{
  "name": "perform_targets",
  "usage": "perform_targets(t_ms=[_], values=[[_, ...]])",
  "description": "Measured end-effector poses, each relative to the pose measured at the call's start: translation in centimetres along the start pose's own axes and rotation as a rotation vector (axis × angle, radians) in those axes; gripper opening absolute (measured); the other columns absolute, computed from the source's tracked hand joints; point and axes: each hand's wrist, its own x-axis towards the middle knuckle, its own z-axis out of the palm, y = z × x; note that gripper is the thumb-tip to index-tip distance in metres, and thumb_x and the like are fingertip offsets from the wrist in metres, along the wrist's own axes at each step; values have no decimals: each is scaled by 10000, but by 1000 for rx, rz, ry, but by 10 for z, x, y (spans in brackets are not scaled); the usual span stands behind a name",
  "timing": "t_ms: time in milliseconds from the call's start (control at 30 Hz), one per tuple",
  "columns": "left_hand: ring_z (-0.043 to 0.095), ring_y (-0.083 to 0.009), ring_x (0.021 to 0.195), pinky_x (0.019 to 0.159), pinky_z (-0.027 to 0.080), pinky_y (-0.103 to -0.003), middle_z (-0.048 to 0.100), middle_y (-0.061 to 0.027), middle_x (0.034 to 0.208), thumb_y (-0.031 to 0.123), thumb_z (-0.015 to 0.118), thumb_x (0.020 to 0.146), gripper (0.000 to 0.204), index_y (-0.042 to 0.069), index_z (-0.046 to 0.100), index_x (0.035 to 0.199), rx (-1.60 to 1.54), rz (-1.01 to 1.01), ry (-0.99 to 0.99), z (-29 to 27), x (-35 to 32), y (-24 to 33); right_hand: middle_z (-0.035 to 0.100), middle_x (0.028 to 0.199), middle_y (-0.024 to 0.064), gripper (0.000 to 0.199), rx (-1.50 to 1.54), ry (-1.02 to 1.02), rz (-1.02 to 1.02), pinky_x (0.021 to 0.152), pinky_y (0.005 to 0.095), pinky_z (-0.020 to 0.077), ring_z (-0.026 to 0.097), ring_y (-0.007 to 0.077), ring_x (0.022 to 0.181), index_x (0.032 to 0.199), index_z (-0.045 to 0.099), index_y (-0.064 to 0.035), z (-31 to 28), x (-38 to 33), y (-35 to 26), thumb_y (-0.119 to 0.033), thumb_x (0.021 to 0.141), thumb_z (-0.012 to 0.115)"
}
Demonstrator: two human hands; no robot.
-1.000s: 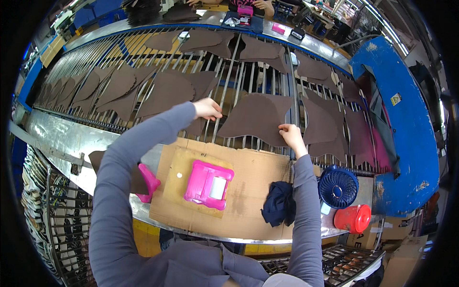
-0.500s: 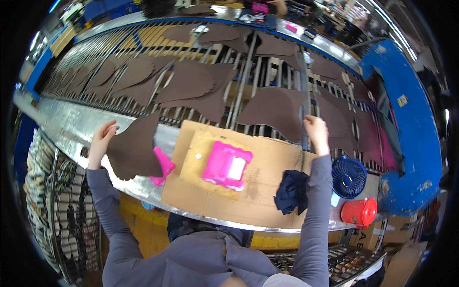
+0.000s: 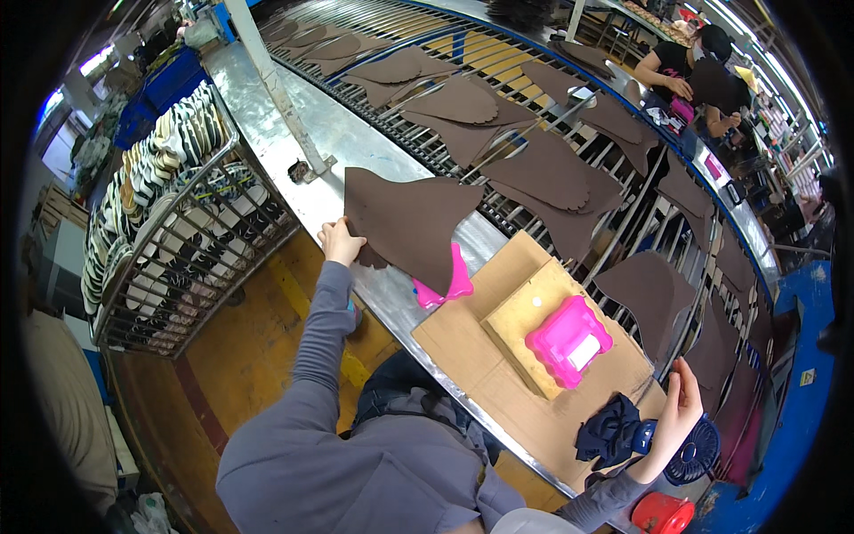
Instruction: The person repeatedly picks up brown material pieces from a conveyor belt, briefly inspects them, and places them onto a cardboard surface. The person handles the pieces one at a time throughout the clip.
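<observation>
My left hand (image 3: 341,242) has its fingers closed on the near edge of a flat dark brown cut piece (image 3: 405,218) with a partly scalloped edge. This piece lies over the metal table edge and partly covers a pink plastic piece (image 3: 449,280). My right hand (image 3: 680,408) is raised at the right, fingers stretched and holding nothing. It is nearest a dark blue cloth (image 3: 609,432) and a small blue fan (image 3: 694,452). Between my hands, a pink scallop-edged block (image 3: 569,341) with a white label sits on a yellowish board (image 3: 525,331) on flat cardboard (image 3: 471,356).
Beyond the table runs a slatted rack (image 3: 427,125) carrying several stacks of brown pieces (image 3: 543,173). A white post (image 3: 285,98) rises at the left, beside a metal cart (image 3: 196,240) full of soles. A red bucket (image 3: 661,514) stands lower right. A co-worker (image 3: 680,76) sits far right.
My view has swung left, bringing the sole cart further into sight. My left hand has closed on the brown piece's edge. My right hand has drawn back from the rack toward the fan.
</observation>
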Motion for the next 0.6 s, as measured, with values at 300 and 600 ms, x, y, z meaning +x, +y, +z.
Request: perform_targets(t_ms=[300, 600], values=[[594, -359, 1104, 925, 488, -406, 623, -245, 1136, 276, 914, 530, 739, -80, 578, 1083, -154, -143, -146, 21, 9, 36, 669, 1095, 162, 222, -99, -15, -92, 873, 308, 480, 639, 238, 1007, 1085, 657, 35, 5, -39, -41, 2, 874, 596], [561, -136, 970, 875, 437, -269, 621, -63, 1034, 35, 662, 878, 209, -47, 603, 1061, -946, 610, 150, -94, -11, 127, 644, 1164, 156, 240, 20, -74, -217, 898, 323, 488, 631, 253, 1055, 1064, 669, 19, 11, -25, -97, 39, 834, 602]])
